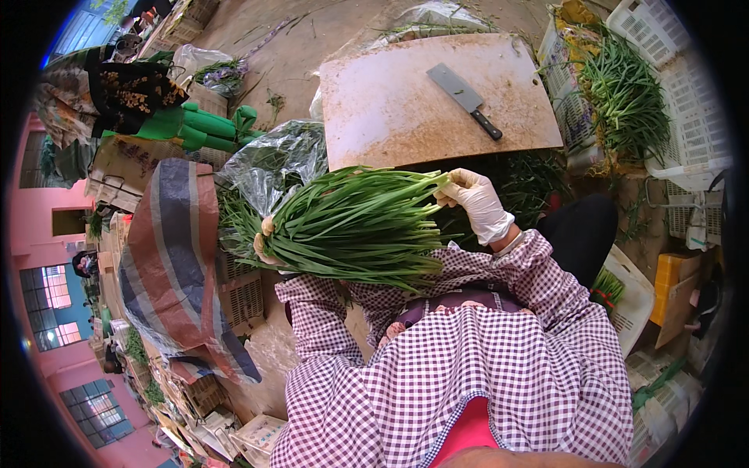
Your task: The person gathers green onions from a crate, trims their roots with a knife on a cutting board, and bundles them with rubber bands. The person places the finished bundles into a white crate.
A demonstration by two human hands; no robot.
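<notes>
A large bunch of long green leaves, which look like garlic chives (363, 228), lies sideways in front of my chest. My left hand (266, 240) grips the bunch near its left end; leaves hide most of the hand, and only some fingers show. At the other side, my right hand (477, 202), in a thin white glove, pinches the pale stem ends of a few strands. Just beyond the bunch is a stained whitish board (380, 111). On it rests a cleaver (456, 88) with a black handle, apart from both hands.
Beside the bunch, a clear plastic bag (281, 155) holds more greens. A striped woven sheet (175, 263) drapes over crates at left. At right, a bundle of greens (629, 99) lies among white plastic crates (693, 117). A person in green trousers (199, 126) is at upper left.
</notes>
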